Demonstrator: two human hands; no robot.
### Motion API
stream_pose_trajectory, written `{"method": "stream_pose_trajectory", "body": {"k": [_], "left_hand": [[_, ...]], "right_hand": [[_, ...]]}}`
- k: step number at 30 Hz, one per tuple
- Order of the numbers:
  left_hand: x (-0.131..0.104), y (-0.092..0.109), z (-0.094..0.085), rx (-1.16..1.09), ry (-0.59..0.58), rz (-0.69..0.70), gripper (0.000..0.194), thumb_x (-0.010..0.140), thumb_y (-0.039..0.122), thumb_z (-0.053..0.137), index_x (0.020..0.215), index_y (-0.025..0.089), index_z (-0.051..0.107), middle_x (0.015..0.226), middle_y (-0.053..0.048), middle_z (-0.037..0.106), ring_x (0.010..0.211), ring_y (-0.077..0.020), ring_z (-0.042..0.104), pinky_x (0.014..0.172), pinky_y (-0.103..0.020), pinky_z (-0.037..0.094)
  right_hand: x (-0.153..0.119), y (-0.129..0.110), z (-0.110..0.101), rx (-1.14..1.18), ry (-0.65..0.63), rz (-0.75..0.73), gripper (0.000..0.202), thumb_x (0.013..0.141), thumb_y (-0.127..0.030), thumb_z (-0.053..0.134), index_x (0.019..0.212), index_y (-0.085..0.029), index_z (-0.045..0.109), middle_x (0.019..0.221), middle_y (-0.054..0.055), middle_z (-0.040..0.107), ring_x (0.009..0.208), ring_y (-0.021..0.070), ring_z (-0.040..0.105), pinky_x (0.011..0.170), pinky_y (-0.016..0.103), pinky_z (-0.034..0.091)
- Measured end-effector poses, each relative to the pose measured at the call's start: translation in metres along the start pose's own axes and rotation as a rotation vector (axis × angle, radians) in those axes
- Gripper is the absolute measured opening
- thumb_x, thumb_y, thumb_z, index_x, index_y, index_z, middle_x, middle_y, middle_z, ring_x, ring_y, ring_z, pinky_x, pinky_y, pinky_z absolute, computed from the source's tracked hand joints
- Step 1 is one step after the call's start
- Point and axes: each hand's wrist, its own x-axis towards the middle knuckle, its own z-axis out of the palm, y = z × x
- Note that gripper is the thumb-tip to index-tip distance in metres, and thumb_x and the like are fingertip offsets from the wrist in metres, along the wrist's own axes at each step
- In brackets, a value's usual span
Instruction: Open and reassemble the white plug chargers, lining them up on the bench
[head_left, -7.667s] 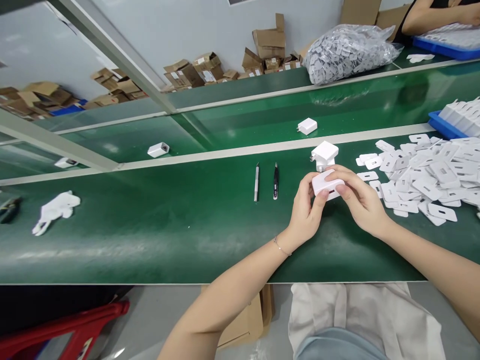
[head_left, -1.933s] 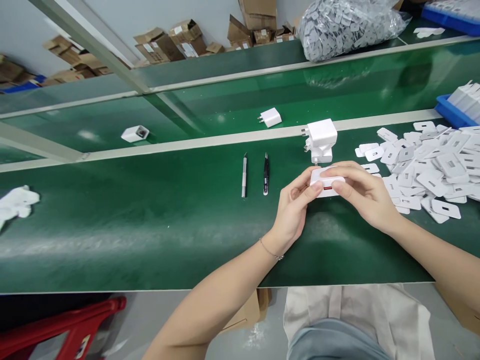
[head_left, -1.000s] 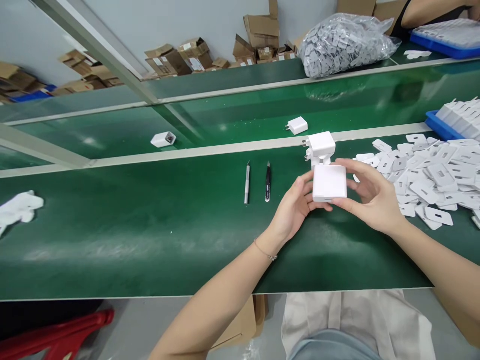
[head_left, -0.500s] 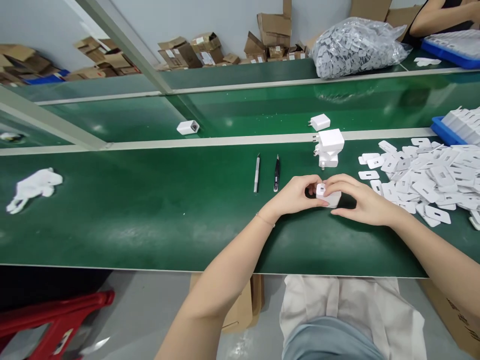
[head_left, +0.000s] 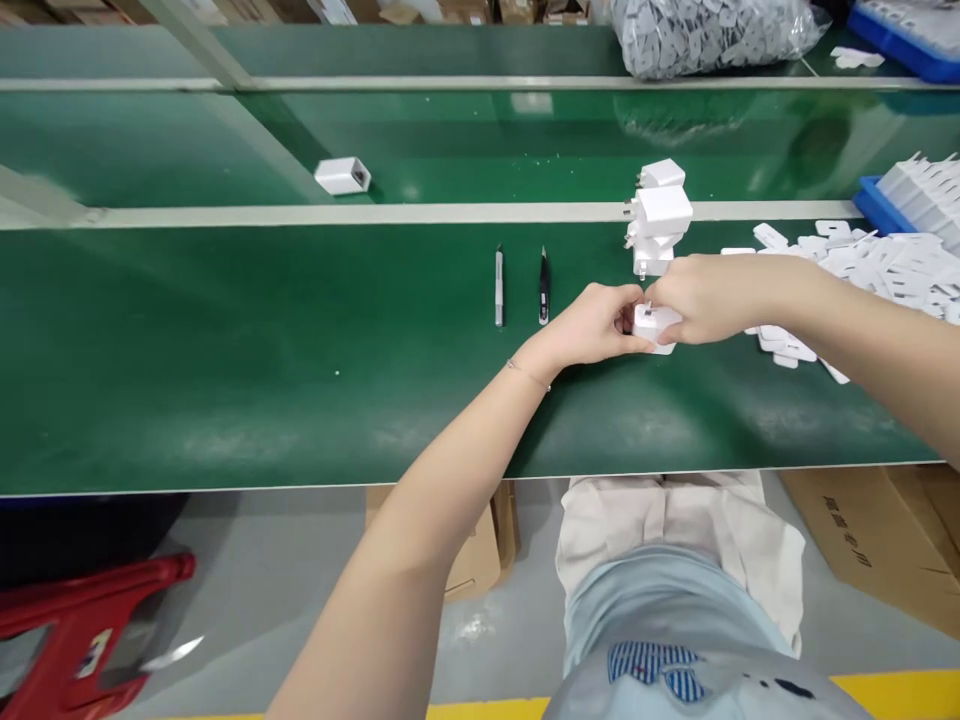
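Note:
Between my two hands is a small white plug housing (head_left: 654, 326), just above the green bench. The fingers of my left hand (head_left: 600, 325) close on its left side. My right hand (head_left: 701, 300) grips it from the right and above, its fingertips partly hidden. Right behind them stands a cluster of white chargers (head_left: 661, 212) with metal prongs. Many flat white plates (head_left: 892, 275) lie heaped to the right, partly covered by my right forearm.
A silver pen-like tool (head_left: 499, 287) and black tweezers (head_left: 544, 288) lie left of my hands. Farther back are a single white charger (head_left: 343, 176), a blue tray (head_left: 885, 205) of white parts and a bulging clear bag (head_left: 712, 35).
The view has tilted downward. My right hand has turned over the white housing, its forearm now across the plates. Prongs now show on top of the housing, where a flat face showed before.

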Motion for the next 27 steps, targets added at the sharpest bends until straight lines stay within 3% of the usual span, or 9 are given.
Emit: {"method": "stream_pose_trajectory", "body": {"k": [3,6,9,12,16,19,22,25,27], "left_hand": [[0.001,0.000,0.001,-0.078,0.025,-0.010,0.035,0.054,0.034,0.085,0.071,0.016,0.061,0.060,0.001,0.056,0.056,-0.0152,0.048,0.061,-0.028,0.031],[0.000,-0.001,0.004,-0.085,0.047,0.001,0.033,0.053,0.030,0.085,0.065,0.018,0.056,0.058,0.002,0.054,0.056,-0.0161,0.049,0.063,-0.029,0.033],[-0.002,-0.003,0.009,-0.092,0.093,0.024,0.036,0.052,0.028,0.085,0.061,0.020,0.052,0.057,0.002,0.052,0.060,-0.0184,0.051,0.067,-0.031,0.035],[-0.003,-0.007,0.013,-0.164,0.144,0.023,0.037,0.050,0.024,0.087,0.060,0.020,0.051,0.057,0.001,0.050,0.070,-0.0222,0.054,0.071,-0.032,0.035],[0.000,-0.010,0.015,-0.214,0.160,0.001,0.038,0.047,0.020,0.088,0.060,0.019,0.052,0.058,0.000,0.049,0.074,-0.0233,0.054,0.072,-0.032,0.034],[0.000,-0.006,0.014,-0.010,0.128,0.021,0.039,0.054,0.026,0.085,0.063,0.019,0.048,0.059,0.001,0.049,0.066,-0.0192,0.051,0.067,-0.029,0.033],[-0.008,0.002,0.013,0.161,0.119,0.019,0.039,0.066,0.039,0.078,0.067,0.019,0.044,0.063,0.001,0.050,0.062,-0.0170,0.049,0.061,-0.027,0.032],[-0.016,0.005,0.012,0.177,0.079,-0.007,0.027,0.075,0.037,0.071,0.077,0.017,0.051,0.072,-0.002,0.056,0.067,-0.0183,0.053,0.063,-0.028,0.038],[-0.021,0.003,0.013,0.178,0.051,0.024,0.030,0.074,0.029,0.073,0.095,0.016,0.056,0.093,-0.007,0.063,0.085,-0.0228,0.058,0.073,-0.031,0.044]], "right_hand": [[-0.002,0.000,0.002,0.017,0.041,0.055,0.037,0.062,-0.042,0.081,0.054,-0.019,0.053,0.054,0.002,0.048,0.064,0.0212,0.059,0.058,0.031,0.035],[-0.009,-0.004,0.005,-0.082,0.046,0.010,0.041,0.068,-0.049,0.075,0.054,-0.020,0.049,0.049,0.000,0.043,0.055,0.0174,0.055,0.052,0.030,0.033],[-0.011,-0.013,0.009,-0.149,0.081,0.028,0.039,0.068,-0.037,0.075,0.053,-0.021,0.043,0.047,0.000,0.038,0.054,0.0187,0.054,0.053,0.031,0.034],[-0.009,-0.024,0.010,-0.180,0.094,0.143,0.035,0.062,-0.017,0.075,0.054,-0.021,0.042,0.049,0.000,0.036,0.060,0.0248,0.058,0.058,0.034,0.038],[-0.008,-0.038,0.008,-0.285,-0.013,0.245,0.020,0.065,-0.010,0.071,0.062,-0.018,0.052,0.055,0.002,0.047,0.068,0.0278,0.061,0.061,0.034,0.039],[-0.013,-0.048,0.005,-0.407,-0.090,0.215,0.007,0.077,-0.017,0.062,0.081,-0.012,0.063,0.071,0.010,0.061,0.076,0.0292,0.064,0.063,0.034,0.042],[-0.017,-0.051,-0.007,-0.389,-0.179,0.167,0.023,0.083,-0.023,0.058,0.096,-0.006,0.066,0.087,0.016,0.068,0.084,0.0290,0.066,0.069,0.034,0.045],[-0.008,-0.028,-0.039,-0.117,-0.277,0.087,0.043,0.081,-0.040,0.063,0.111,-0.010,0.064,0.099,0.013,0.070,0.088,0.0253,0.067,0.072,0.031,0.050],[0.005,0.007,-0.067,0.101,-0.126,0.065,0.045,0.087,-0.044,0.055,0.122,-0.016,0.059,0.111,0.009,0.068,0.094,0.0212,0.066,0.076,0.029,0.052]]}}
